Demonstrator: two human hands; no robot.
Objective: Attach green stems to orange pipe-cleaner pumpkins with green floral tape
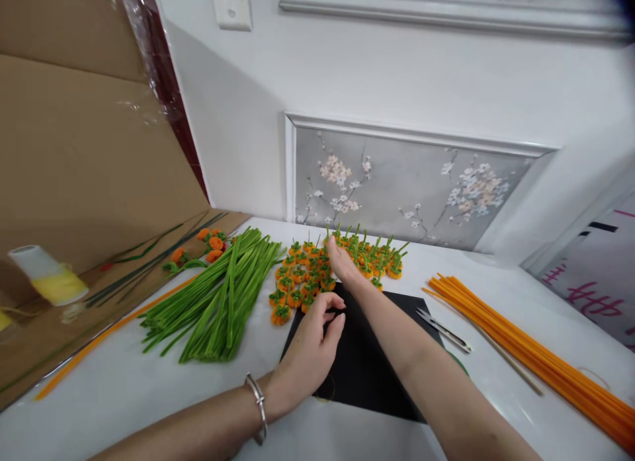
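Small orange pumpkins with green tops and stems, made of fuzzy pipe cleaner, stand in a crowded group near the wall. My right hand reaches in among them, edge-on and stretched out, touching or close beside several; part of its fingers is hidden. My left hand, with a silver bangle at the wrist, hovers above the left part of a black mat. Its fingers are loosely curved, the thumb apart, and nothing shows between them. The pumpkins at the front are just beyond its fingertips.
Green pipe cleaners lie in a pile on the left. Orange pipe cleaners and thread snips lie on the right. A cardboard box stands at left, near orange flowers and a yellow thread spool.
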